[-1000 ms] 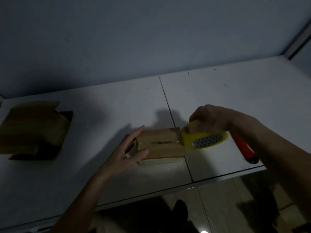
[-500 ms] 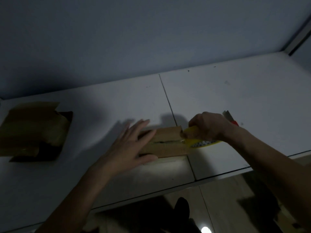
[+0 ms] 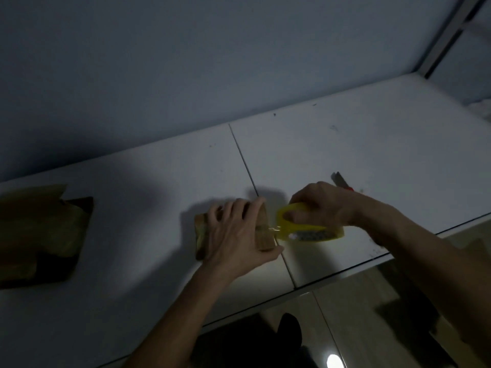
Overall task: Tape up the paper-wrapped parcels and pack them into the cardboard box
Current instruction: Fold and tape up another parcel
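Currently the parcel (image 3: pixel 204 229) is pressed flat by the left hand (image 3: pixel 236 235); the tape dispenser (image 3: pixel 308 229) is gripped by the right hand (image 3: pixel 321 205). Taping is judged underway; cutting the tape follows.

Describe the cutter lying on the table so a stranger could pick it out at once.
Start at the white table, right of the seam between its two panels. Just behind the right hand, which grips the yellow tape dispenser, the cutter pokes out. It is the only slim thing there: a grey blade end with a bit of red behind it, mostly hidden by the wrist.
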